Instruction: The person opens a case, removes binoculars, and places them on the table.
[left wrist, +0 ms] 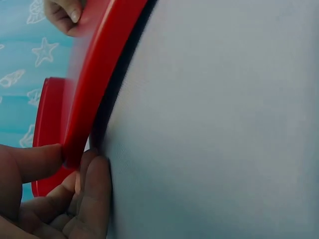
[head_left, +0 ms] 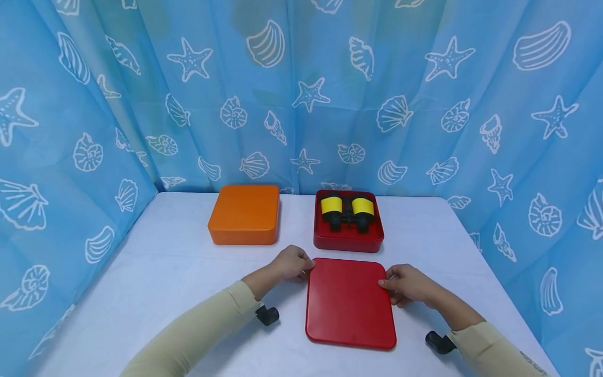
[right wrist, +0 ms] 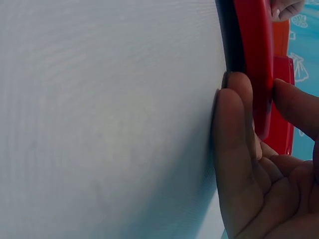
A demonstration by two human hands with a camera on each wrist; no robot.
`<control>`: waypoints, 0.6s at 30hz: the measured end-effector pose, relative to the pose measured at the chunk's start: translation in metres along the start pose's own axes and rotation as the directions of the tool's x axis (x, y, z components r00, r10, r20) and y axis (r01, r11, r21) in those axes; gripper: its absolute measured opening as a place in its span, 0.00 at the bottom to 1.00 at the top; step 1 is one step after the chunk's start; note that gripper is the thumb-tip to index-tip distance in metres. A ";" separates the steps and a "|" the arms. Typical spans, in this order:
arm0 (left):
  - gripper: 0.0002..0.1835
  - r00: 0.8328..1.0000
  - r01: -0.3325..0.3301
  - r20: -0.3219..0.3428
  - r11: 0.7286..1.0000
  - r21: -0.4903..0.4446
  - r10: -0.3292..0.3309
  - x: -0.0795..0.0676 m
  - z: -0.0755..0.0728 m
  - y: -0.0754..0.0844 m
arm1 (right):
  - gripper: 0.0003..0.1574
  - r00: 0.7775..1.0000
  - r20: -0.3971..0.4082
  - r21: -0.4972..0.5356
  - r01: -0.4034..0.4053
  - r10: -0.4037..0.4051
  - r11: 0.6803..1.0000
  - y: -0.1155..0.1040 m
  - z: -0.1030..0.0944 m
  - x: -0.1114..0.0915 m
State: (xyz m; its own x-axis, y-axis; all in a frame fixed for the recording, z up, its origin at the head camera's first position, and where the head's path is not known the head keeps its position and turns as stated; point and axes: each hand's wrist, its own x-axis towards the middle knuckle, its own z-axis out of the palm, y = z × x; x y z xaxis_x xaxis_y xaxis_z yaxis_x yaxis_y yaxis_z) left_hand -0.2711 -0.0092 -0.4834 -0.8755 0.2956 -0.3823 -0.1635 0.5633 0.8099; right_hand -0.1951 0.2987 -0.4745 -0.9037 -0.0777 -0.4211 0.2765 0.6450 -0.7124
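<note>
A flat red lid (head_left: 350, 303) with rounded corners is held by both hands just above the white table. My left hand (head_left: 293, 263) pinches its far left corner, thumb on top and fingers beneath, as the left wrist view shows at the lid's edge (left wrist: 94, 84). On the opposite side my right hand (head_left: 409, 285) pinches the right edge; in the right wrist view the fingers (right wrist: 234, 129) reach under the lid (right wrist: 256, 55). Beyond the lid stands an open red box (head_left: 348, 244). Inside it lie black binoculars with yellow bands (head_left: 363, 206).
An orange box (head_left: 245, 212), its top covered, stands at the back left of the white table (head_left: 188, 277). A blue curtain (head_left: 301, 94) printed with white shells and starfish hangs behind and along both sides. Black wrist-camera mounts (head_left: 267, 315) project beside the sleeves.
</note>
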 end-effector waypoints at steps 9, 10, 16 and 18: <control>0.10 0.996 0.005 -0.090 0.985 0.174 0.010 -0.002 0.003 0.004 | 0.39 0.999 -0.041 -0.023 -0.023 0.022 0.999 0.000 0.000 0.002; 0.10 0.996 0.004 -0.093 0.983 0.185 0.013 -0.003 0.003 0.005 | 0.40 0.999 -0.045 -0.023 -0.025 0.024 0.999 -0.001 0.000 0.001; 0.11 0.991 -0.039 -0.113 0.952 0.305 0.076 -0.002 -0.002 0.008 | 0.40 0.998 -0.057 -0.063 -0.019 0.016 0.998 -0.005 -0.004 0.002; 0.11 0.982 -0.087 -0.125 0.921 0.381 0.144 0.000 -0.005 0.011 | 0.38 0.998 -0.064 -0.093 -0.008 0.002 0.996 -0.007 -0.007 0.005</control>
State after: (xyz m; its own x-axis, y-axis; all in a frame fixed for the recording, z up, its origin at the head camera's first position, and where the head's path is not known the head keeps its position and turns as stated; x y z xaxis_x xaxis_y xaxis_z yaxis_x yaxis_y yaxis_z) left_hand -0.2757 -0.0069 -0.4724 -0.9399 0.2747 -0.2029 0.0983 0.7867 0.6095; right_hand -0.2042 0.2991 -0.4678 -0.9222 -0.0274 -0.3858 0.2521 0.7137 -0.6535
